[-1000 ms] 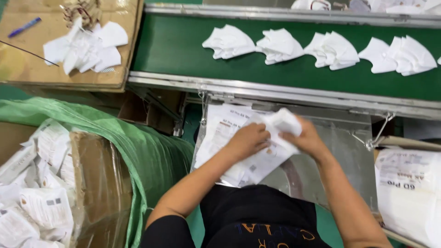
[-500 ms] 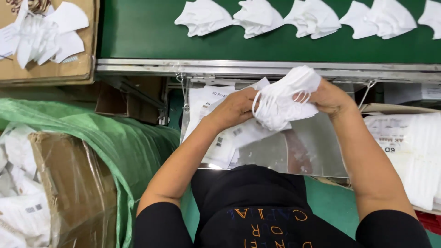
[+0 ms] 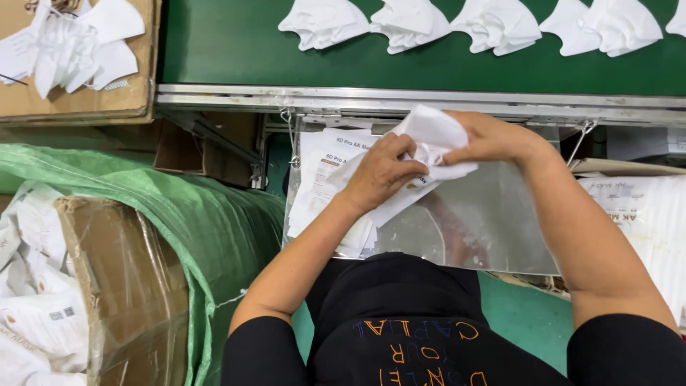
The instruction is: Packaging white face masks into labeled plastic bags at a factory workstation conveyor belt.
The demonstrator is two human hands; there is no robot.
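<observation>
Lowered, both hands' fingers (image 3: 400, 161) pinch white mask (image 3: 436, 136).

Mask (image 3: 436, 136): soft white matt fabric, upper centre.
Pouch (image 3: 357, 182): printed glossy plastic film.
Tray (image 3: 493, 221): smooth reflective metal.
Belt (image 3: 236, 50): matt green.
Box (image 3: 136, 286): cardboard, wrapped in shiny film, lower left.
</observation>
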